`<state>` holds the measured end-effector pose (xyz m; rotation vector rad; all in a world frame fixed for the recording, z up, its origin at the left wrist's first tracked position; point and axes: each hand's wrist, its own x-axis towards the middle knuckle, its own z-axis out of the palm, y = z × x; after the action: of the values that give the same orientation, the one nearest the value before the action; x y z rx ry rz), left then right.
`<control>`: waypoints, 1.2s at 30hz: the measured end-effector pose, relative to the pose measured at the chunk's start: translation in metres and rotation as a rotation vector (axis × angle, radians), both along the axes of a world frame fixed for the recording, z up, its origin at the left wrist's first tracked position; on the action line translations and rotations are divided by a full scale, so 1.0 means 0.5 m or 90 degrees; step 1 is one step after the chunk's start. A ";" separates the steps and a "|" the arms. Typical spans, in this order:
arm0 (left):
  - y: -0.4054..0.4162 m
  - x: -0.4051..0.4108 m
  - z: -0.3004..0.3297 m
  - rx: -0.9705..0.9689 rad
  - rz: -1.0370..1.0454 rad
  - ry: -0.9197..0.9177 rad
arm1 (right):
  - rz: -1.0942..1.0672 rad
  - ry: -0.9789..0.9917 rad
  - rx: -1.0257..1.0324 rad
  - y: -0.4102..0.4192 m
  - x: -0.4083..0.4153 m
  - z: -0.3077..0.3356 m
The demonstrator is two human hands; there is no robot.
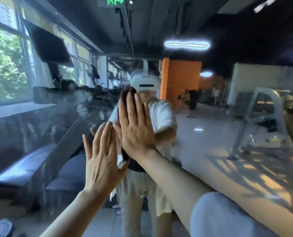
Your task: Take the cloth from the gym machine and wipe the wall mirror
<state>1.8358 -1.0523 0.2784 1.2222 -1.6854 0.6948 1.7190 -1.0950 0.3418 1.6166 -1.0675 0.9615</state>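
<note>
Cloth, dark red, mostly hidden under right hand; only edges show above the fingertips and below the wrist. Right hand flat, fingers straight, pressing cloth onto wall mirror. Left hand flat on the glass just beside it, fingers straight, holding nothing. Reflection blurred; smears on the mirror's left part. Green exit sign up top, characters unreadable. Gym machine reflected at right, soft-focus.

Cloth — dark maroon, pressed flat against the wall mirror, mostly covered, edges showing above and below. Mirror upright, glass streaked with smears at left — reflecting the gym interior.
</note>
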 end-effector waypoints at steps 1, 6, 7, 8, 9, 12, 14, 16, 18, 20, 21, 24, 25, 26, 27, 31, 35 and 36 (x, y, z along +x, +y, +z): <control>0.002 0.002 -0.007 0.015 -0.001 0.009 | 0.008 0.019 0.010 -0.004 0.013 -0.007; 0.008 -0.046 -0.026 0.015 -0.002 -0.011 | 0.032 0.125 -0.024 0.009 -0.088 -0.018; 0.011 -0.064 -0.028 0.018 -0.011 -0.021 | 0.019 0.112 -0.023 0.015 -0.136 -0.027; 0.013 -0.083 -0.030 0.020 -0.025 -0.027 | 0.003 0.085 -0.021 0.022 -0.192 -0.039; 0.015 -0.101 -0.032 0.022 -0.039 -0.031 | -0.016 0.055 -0.020 0.031 -0.252 -0.054; 0.016 -0.144 -0.043 0.044 -0.053 -0.043 | -0.085 -0.010 -0.002 0.064 -0.424 -0.111; 0.015 -0.151 -0.053 0.054 -0.042 -0.051 | -0.115 -0.056 0.018 0.079 -0.486 -0.146; 0.018 -0.144 -0.069 0.057 -0.038 -0.053 | -0.122 -0.127 0.021 0.076 -0.489 -0.172; 0.023 -0.127 -0.089 0.059 -0.034 -0.051 | -0.114 -0.194 -0.003 0.062 -0.443 -0.182; 0.030 -0.101 -0.105 0.080 -0.021 -0.051 | -0.080 -0.202 -0.022 0.044 -0.358 -0.181; 0.033 -0.085 -0.113 0.092 -0.015 -0.049 | -0.057 -0.175 -0.020 0.037 -0.305 -0.180; 0.038 -0.040 -0.135 0.125 0.003 -0.037 | -0.004 -0.052 -0.016 0.023 -0.151 -0.184; 0.040 -0.032 -0.142 0.128 0.007 -0.030 | 0.009 -0.014 -0.004 0.018 -0.110 -0.191; 0.042 -0.028 -0.148 0.127 0.007 -0.022 | 0.021 0.015 0.011 0.015 -0.078 -0.199; 0.042 -0.029 -0.154 0.123 0.005 -0.012 | 0.031 0.033 0.019 0.014 -0.058 -0.204; 0.042 -0.065 -0.171 0.130 -0.004 0.025 | 0.053 0.158 0.017 0.019 -0.104 -0.206; 0.052 -0.132 -0.198 0.122 -0.045 0.038 | 0.020 0.202 -0.009 0.037 -0.297 -0.230; 0.055 -0.147 -0.205 0.131 -0.054 0.040 | 0.009 0.194 -0.008 0.044 -0.354 -0.241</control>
<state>1.7623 -1.0249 0.1759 1.2912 -1.7789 0.4349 1.5418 -1.0729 0.2215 1.6986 -0.8396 0.7006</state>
